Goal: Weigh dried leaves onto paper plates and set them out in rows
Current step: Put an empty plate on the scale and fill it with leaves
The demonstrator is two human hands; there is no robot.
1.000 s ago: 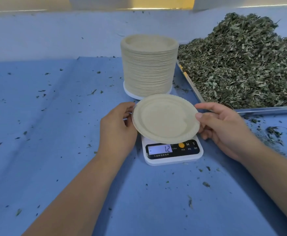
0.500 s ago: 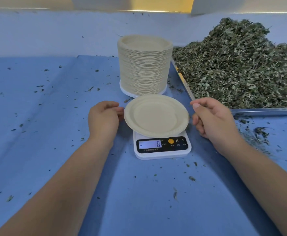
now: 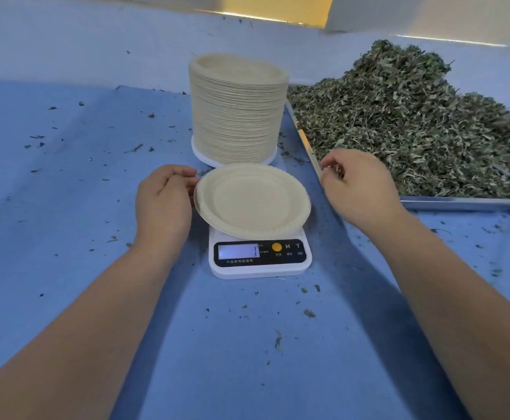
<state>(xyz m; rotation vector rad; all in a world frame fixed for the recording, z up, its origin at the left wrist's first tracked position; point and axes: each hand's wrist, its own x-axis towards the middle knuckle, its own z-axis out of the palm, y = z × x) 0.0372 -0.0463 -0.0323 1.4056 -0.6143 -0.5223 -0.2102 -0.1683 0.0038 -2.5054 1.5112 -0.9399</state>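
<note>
Our left fingers (image 3: 182, 173) curl loosely, tips at the left rim of the round cream paper plate (image 3: 252, 201); whether they pinch it we cannot tell. The plate sits empty on the small white digital scale (image 3: 259, 269), overhanging it, so we judge our left hand (image 3: 163, 204) steadies it. Our right hand (image 3: 356, 189) hangs over the near left corner of the steel tray (image 3: 459, 204), fingers bunched downward at the heap of dried green leaves (image 3: 414, 122); any catch is hidden. The tall stack of cream paper plates (image 3: 238, 113) stands just beyond the scale. Leftward, the crumb-strewn blue cloth table (image 3: 66, 207) offers room for rows.
</note>
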